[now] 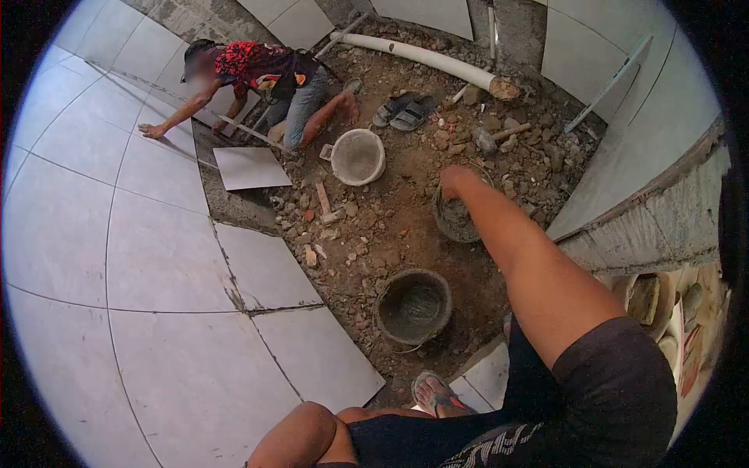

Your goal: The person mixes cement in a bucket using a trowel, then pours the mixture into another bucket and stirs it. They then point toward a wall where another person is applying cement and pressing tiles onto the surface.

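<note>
- Reaching forward, right hand (456, 181) rests over the rim of a small bucket (460, 226) holding grey mortar. Fingers are curled under, so I cannot tell whether they hold anything.
- Small bucket stands on rubble, near the low wall (647, 226).
- Empty dark bucket (413, 306) is closer in, well apart from the hand.
- White bucket (357, 156) is beyond, just beside a kneeling co-worker (265, 70) with one hand flat on the tiled floor (94, 234).
- Left hand out of view.
</note>
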Motion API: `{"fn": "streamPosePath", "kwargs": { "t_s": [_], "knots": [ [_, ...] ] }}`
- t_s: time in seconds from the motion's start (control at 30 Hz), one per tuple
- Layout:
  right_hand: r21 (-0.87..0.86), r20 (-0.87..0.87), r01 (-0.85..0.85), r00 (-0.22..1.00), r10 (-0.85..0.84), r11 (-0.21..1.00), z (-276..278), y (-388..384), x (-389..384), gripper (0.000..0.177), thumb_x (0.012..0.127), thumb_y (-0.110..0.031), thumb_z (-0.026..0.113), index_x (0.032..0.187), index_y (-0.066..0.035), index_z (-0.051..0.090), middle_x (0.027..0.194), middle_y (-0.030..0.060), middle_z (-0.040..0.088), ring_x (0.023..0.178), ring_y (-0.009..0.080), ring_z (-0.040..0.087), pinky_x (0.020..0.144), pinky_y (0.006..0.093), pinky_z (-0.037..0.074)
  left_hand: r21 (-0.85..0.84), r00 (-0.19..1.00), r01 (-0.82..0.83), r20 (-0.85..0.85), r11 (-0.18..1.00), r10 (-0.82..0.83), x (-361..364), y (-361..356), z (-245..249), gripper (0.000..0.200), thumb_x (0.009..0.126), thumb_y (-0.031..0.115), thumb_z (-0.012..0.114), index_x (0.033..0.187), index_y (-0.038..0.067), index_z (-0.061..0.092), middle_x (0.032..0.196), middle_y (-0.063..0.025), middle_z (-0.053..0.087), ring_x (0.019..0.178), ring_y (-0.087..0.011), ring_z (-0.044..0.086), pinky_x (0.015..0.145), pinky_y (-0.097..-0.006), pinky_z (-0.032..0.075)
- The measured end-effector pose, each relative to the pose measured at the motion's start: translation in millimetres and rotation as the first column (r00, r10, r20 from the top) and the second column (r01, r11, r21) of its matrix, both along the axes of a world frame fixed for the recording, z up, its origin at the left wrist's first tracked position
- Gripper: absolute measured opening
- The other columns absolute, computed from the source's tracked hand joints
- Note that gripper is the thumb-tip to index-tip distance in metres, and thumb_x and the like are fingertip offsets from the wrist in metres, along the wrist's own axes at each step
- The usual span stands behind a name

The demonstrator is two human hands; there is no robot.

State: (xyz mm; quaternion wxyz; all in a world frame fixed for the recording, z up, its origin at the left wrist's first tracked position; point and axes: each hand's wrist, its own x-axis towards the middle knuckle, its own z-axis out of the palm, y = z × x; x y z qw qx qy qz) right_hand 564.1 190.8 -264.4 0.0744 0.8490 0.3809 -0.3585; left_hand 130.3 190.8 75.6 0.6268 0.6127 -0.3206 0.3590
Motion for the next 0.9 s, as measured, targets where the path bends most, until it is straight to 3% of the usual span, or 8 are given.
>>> {"fn": "streamPosePath", "kwargs": {
  "t_s": [0.07, 0.23, 0.47, 0.57, 0.7, 0.77, 0.83, 0.9],
  "knots": [
    [0.072, 0.060, -0.053, 0.997, 0.048, 0.996, 22.7, -8.6, -8.9, 0.023, 0.084, -0.019, 0.063, 0.096, 0.000, 0.068, 0.102, 0.0123, 0.066, 0.084, 0.0275, 0.063, 0.070, 0.0434, 0.052, 0.009, 1.000, -0.009, 0.008, 1.000, 0.009, 2.5, -2.0, -0.4, 0.046, 0.086, 0.015, 0.057, 0.129, 0.003, 0.043, 0.083, -0.0035, 0.051, 0.070, -0.0109, 0.043, 0.066, -0.0281, 0.038],
    [0.032, 0.040, -0.074, 0.997, 0.073, 0.997, -23.0, 0.2, 9.3, 0.028, 0.086, -0.020, 0.059, 0.104, 0.000, 0.064, 0.108, 0.0128, 0.063, 0.092, 0.0291, 0.062, 0.076, 0.0443, 0.052, 0.008, 0.999, -0.031, 0.023, 1.000, 0.030, 0.9, -6.0, 0.1, 0.048, 0.085, 0.014, 0.058, 0.129, 0.002, 0.043, 0.080, -0.0024, 0.048, 0.069, -0.0104, 0.041, 0.065, -0.0279, 0.037],
    [-0.054, -0.038, -0.087, 0.996, 0.085, 0.995, -11.3, 3.3, 10.9, 0.026, 0.088, -0.015, 0.055, 0.106, 0.002, 0.062, 0.109, 0.0148, 0.061, 0.092, 0.0297, 0.062, 0.076, 0.0463, 0.052, 0.011, 0.997, -0.066, 0.052, 0.998, 0.065, -3.5, -11.8, 3.4, 0.052, 0.083, 0.012, 0.059, 0.131, 0.002, 0.041, 0.077, -0.0008, 0.045, 0.067, -0.0098, 0.039, 0.064, -0.0276, 0.035],
    [-0.029, -0.015, -0.043, 0.999, 0.043, 0.999, 14.0, -4.9, -0.9, 0.026, 0.087, -0.015, 0.056, 0.106, 0.002, 0.063, 0.110, 0.0150, 0.061, 0.092, 0.0292, 0.062, 0.075, 0.0450, 0.052, 0.013, 0.994, -0.084, 0.075, 0.996, 0.083, -7.9, -12.3, 7.4, 0.053, 0.082, 0.011, 0.060, 0.131, 0.002, 0.041, 0.075, -0.0002, 0.044, 0.066, -0.0095, 0.038, 0.063, -0.0274, 0.035],
    [0.029, 0.002, -0.025, 1.000, 0.025, 0.999, -5.2, -0.4, 4.8, 0.024, 0.085, -0.017, 0.058, 0.099, 0.002, 0.064, 0.102, 0.0154, 0.063, 0.087, 0.0287, 0.062, 0.071, 0.0439, 0.051, -0.034, 0.975, -0.135, 0.171, 0.990, 0.139, -29.9, -6.3, 28.9, 0.055, 0.081, 0.010, 0.061, 0.132, 0.002, 0.040, 0.073, 0.0007, 0.042, 0.065, -0.0091, 0.036, 0.062, -0.0272, 0.034],
    [0.076, 0.018, 0.031, 0.999, -0.032, 0.997, -15.4, 0.9, 8.6, 0.025, 0.083, -0.021, 0.060, 0.085, 0.003, 0.067, 0.088, 0.0154, 0.065, 0.074, 0.0274, 0.061, 0.062, 0.0436, 0.049, -0.104, 0.934, -0.202, 0.278, 0.974, 0.224, -48.8, 5.4, 48.1, 0.056, 0.081, 0.009, 0.061, 0.132, 0.002, 0.040, 0.072, 0.0012, 0.041, 0.064, -0.0089, 0.036, 0.062, -0.0271, 0.033],
    [0.108, 0.008, 0.045, 0.999, -0.046, 0.993, -11.8, -3.4, 9.0, 0.028, 0.084, -0.023, 0.060, 0.088, 0.004, 0.066, 0.091, 0.0154, 0.065, 0.075, 0.0276, 0.061, 0.064, 0.0435, 0.049, -0.217, 0.852, -0.344, 0.337, 0.914, 0.400, -56.7, 24.2, 63.6, 0.057, 0.080, 0.009, 0.062, 0.132, 0.001, 0.040, 0.071, 0.0016, 0.040, 0.064, -0.0087, 0.035, 0.061, -0.0270, 0.033],
    [0.113, 0.026, 0.013, 1.000, -0.016, 0.994, -9.1, -5.5, 11.8, 0.030, 0.085, -0.026, 0.060, 0.090, 0.004, 0.066, 0.092, 0.0154, 0.066, 0.076, 0.0278, 0.061, 0.067, 0.0434, 0.050, -0.303, 0.726, -0.574, 0.240, 0.760, 0.644, -39.2, 54.4, 66.8, 0.058, 0.079, 0.008, 0.062, 0.133, 0.001, 0.039, 0.069, 0.0021, 0.040, 0.063, -0.0085, 0.034, 0.061, -0.0269, 0.033]
  ]
}}
